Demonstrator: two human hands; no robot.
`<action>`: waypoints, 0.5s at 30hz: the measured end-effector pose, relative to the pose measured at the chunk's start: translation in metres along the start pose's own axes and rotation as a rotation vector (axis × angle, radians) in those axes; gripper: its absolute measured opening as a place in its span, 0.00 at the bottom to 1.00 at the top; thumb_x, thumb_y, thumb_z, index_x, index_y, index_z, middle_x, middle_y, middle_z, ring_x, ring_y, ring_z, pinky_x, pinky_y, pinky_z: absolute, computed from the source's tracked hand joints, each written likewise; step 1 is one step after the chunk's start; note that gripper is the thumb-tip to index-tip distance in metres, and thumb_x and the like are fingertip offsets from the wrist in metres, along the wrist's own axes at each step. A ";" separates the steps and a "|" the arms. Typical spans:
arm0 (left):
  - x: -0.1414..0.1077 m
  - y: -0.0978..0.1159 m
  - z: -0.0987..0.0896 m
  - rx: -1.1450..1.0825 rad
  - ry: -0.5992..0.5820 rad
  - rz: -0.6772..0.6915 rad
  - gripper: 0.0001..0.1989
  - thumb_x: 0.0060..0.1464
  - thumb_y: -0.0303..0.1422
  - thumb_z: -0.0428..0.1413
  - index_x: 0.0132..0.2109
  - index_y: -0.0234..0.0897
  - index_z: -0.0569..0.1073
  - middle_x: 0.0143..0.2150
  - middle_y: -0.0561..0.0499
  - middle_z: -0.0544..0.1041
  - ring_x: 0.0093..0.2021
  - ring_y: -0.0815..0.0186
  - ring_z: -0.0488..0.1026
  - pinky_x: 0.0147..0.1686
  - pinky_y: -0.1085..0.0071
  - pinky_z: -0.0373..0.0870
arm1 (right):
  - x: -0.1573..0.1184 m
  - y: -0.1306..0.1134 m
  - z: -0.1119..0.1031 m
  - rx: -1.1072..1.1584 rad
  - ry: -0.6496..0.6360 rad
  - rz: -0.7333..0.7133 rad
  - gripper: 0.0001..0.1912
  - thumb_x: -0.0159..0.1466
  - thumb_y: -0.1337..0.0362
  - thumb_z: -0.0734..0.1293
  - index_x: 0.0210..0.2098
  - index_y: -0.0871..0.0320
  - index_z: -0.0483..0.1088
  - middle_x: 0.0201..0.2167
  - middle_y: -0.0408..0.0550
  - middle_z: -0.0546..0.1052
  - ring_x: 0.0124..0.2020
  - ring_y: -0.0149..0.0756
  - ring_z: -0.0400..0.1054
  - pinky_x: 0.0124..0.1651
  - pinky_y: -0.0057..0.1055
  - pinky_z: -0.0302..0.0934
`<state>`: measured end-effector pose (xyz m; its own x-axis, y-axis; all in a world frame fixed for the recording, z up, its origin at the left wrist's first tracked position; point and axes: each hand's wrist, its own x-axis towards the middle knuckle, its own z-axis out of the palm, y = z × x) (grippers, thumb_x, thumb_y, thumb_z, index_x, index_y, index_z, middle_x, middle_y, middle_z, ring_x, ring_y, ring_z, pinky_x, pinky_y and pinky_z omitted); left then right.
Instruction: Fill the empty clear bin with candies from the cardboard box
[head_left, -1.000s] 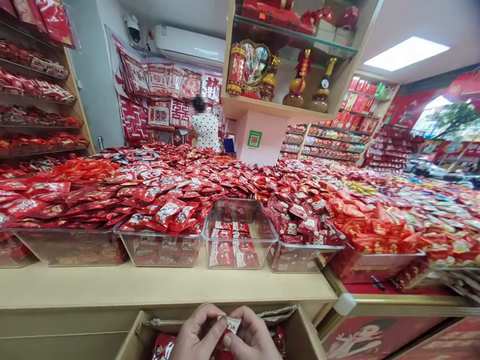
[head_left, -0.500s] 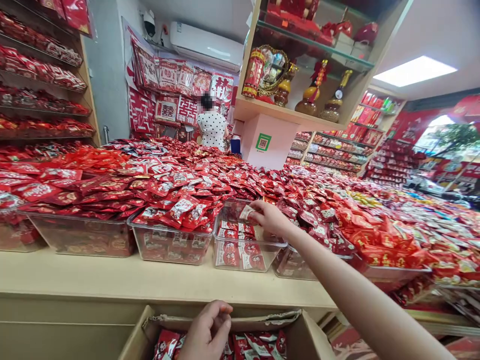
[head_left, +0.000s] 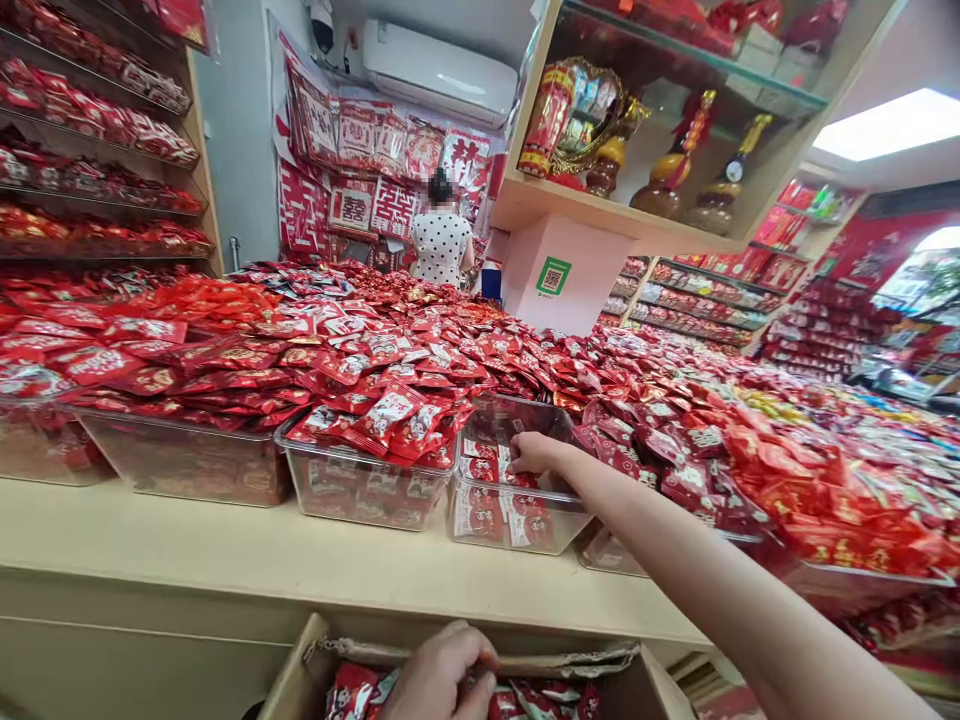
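Note:
My right hand [head_left: 534,453] reaches into a clear plastic bin [head_left: 559,497] on the counter. Its fingers are pinched together at a small red-and-white packet [head_left: 504,462], partly covered by the fingertips. Flat packets lie in rows in the low part of this bin, showing through its front wall. Below the counter, my left hand [head_left: 448,672] is over an open cardboard box [head_left: 660,690], its fingers and thumb curled inward. Whatever is under those fingers is hidden. Shiny red packets [head_left: 351,690] fill the box around it.
Heaped bins stand on either side, such as the bin of red packets [head_left: 365,490] at left. The counter edge [head_left: 300,570] runs between bins and box. A display cabinet [head_left: 637,215] overhangs the heaps. A person in a dotted top [head_left: 442,248] stands far back.
My right hand has gone lower into the bin, taking down the small packet it held above the rows. My left hand is slightly lower in the box. The view has shifted a little.

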<state>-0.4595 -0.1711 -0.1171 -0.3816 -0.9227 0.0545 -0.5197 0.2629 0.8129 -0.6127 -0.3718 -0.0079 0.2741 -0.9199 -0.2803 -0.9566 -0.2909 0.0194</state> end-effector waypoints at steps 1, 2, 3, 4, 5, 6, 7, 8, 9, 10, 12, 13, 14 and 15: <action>0.000 0.000 0.000 0.007 -0.018 -0.004 0.10 0.45 0.25 0.47 0.33 0.37 0.72 0.33 0.48 0.74 0.33 0.64 0.70 0.33 0.73 0.64 | 0.000 0.000 0.000 -0.017 -0.007 0.006 0.09 0.58 0.62 0.64 0.34 0.63 0.68 0.31 0.45 0.73 0.32 0.30 0.68 0.36 0.32 0.64; 0.001 -0.001 -0.001 0.018 -0.032 -0.007 0.10 0.45 0.25 0.47 0.33 0.37 0.72 0.33 0.48 0.75 0.33 0.64 0.70 0.33 0.73 0.64 | 0.000 0.001 -0.001 -0.032 -0.009 0.011 0.10 0.58 0.61 0.64 0.34 0.63 0.68 0.32 0.45 0.73 0.33 0.31 0.68 0.37 0.33 0.63; 0.001 -0.001 -0.001 0.027 -0.042 -0.006 0.10 0.45 0.26 0.47 0.34 0.36 0.72 0.33 0.47 0.75 0.33 0.64 0.70 0.33 0.72 0.64 | 0.000 0.001 -0.002 -0.045 -0.007 0.014 0.10 0.57 0.61 0.65 0.35 0.63 0.68 0.34 0.46 0.73 0.34 0.32 0.68 0.39 0.34 0.63; 0.000 -0.001 -0.001 0.034 -0.050 -0.003 0.10 0.46 0.26 0.47 0.34 0.36 0.72 0.34 0.47 0.75 0.34 0.63 0.70 0.34 0.72 0.64 | 0.000 0.001 -0.003 -0.057 0.000 0.016 0.11 0.57 0.61 0.65 0.35 0.63 0.68 0.35 0.47 0.73 0.36 0.33 0.68 0.40 0.35 0.63; 0.000 0.000 -0.002 0.040 -0.054 0.001 0.10 0.46 0.26 0.47 0.34 0.36 0.72 0.34 0.46 0.75 0.35 0.63 0.70 0.35 0.72 0.64 | -0.001 0.001 -0.004 -0.066 0.014 0.017 0.11 0.57 0.61 0.65 0.36 0.63 0.68 0.37 0.48 0.73 0.38 0.34 0.67 0.42 0.36 0.62; 0.000 0.000 -0.002 0.041 -0.056 0.001 0.10 0.46 0.26 0.47 0.34 0.36 0.72 0.34 0.46 0.75 0.35 0.63 0.70 0.35 0.72 0.64 | -0.002 0.001 -0.004 -0.072 0.032 0.015 0.11 0.58 0.62 0.64 0.36 0.63 0.68 0.38 0.49 0.72 0.39 0.35 0.67 0.43 0.37 0.61; -0.001 0.001 -0.002 0.040 -0.055 0.001 0.10 0.47 0.27 0.47 0.34 0.35 0.72 0.34 0.46 0.75 0.35 0.63 0.70 0.36 0.72 0.64 | -0.003 0.000 -0.004 -0.074 0.049 0.012 0.11 0.58 0.62 0.64 0.37 0.63 0.68 0.40 0.50 0.72 0.41 0.36 0.66 0.44 0.37 0.60; -0.001 0.001 -0.003 0.037 -0.053 -0.002 0.10 0.47 0.27 0.47 0.34 0.35 0.72 0.34 0.46 0.75 0.36 0.63 0.70 0.36 0.72 0.64 | -0.004 0.000 -0.004 -0.071 0.061 0.008 0.11 0.59 0.62 0.63 0.38 0.63 0.67 0.41 0.50 0.71 0.42 0.36 0.66 0.45 0.37 0.60; -0.001 0.002 -0.003 0.037 -0.052 -0.004 0.10 0.47 0.27 0.47 0.34 0.35 0.72 0.35 0.46 0.75 0.36 0.63 0.70 0.37 0.72 0.64 | -0.005 0.000 -0.004 -0.065 0.062 0.004 0.10 0.59 0.63 0.63 0.38 0.63 0.68 0.41 0.50 0.72 0.42 0.35 0.66 0.45 0.37 0.60; -0.002 0.002 -0.003 0.039 -0.051 -0.006 0.10 0.47 0.26 0.47 0.34 0.35 0.72 0.35 0.46 0.75 0.36 0.63 0.70 0.37 0.72 0.64 | -0.007 -0.001 -0.003 -0.054 0.051 0.001 0.10 0.58 0.63 0.64 0.37 0.63 0.68 0.40 0.50 0.72 0.40 0.35 0.67 0.43 0.37 0.61; -0.002 0.002 -0.002 0.045 -0.055 -0.002 0.10 0.47 0.26 0.47 0.34 0.36 0.71 0.35 0.46 0.75 0.36 0.63 0.70 0.36 0.72 0.64 | -0.009 -0.001 0.000 -0.022 -0.001 -0.003 0.09 0.54 0.65 0.67 0.33 0.64 0.70 0.34 0.49 0.74 0.35 0.35 0.68 0.39 0.34 0.63; -0.002 0.002 -0.002 0.049 -0.055 0.001 0.10 0.47 0.26 0.47 0.34 0.36 0.71 0.35 0.46 0.74 0.35 0.63 0.70 0.36 0.72 0.64 | -0.009 -0.001 0.002 -0.001 -0.026 -0.004 0.09 0.52 0.66 0.69 0.31 0.65 0.70 0.30 0.48 0.75 0.32 0.34 0.69 0.36 0.33 0.64; -0.002 0.002 -0.002 0.049 -0.056 0.003 0.10 0.47 0.26 0.47 0.34 0.36 0.71 0.34 0.47 0.74 0.34 0.63 0.70 0.35 0.72 0.64 | -0.009 0.000 0.004 0.023 -0.043 -0.003 0.08 0.51 0.66 0.69 0.29 0.65 0.70 0.28 0.47 0.75 0.30 0.33 0.69 0.34 0.32 0.64; -0.002 0.002 -0.002 0.048 -0.053 0.003 0.09 0.47 0.26 0.47 0.34 0.36 0.71 0.34 0.47 0.74 0.34 0.64 0.70 0.34 0.72 0.64 | -0.009 0.001 0.006 0.050 -0.045 -0.003 0.08 0.51 0.66 0.69 0.28 0.65 0.70 0.26 0.46 0.74 0.28 0.33 0.69 0.32 0.31 0.64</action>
<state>-0.4586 -0.1696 -0.1148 -0.4221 -0.9062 0.0248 -0.5544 0.2797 0.7839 -0.6162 -0.3623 -0.0108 0.2729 -0.9060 -0.3236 -0.9599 -0.2787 -0.0293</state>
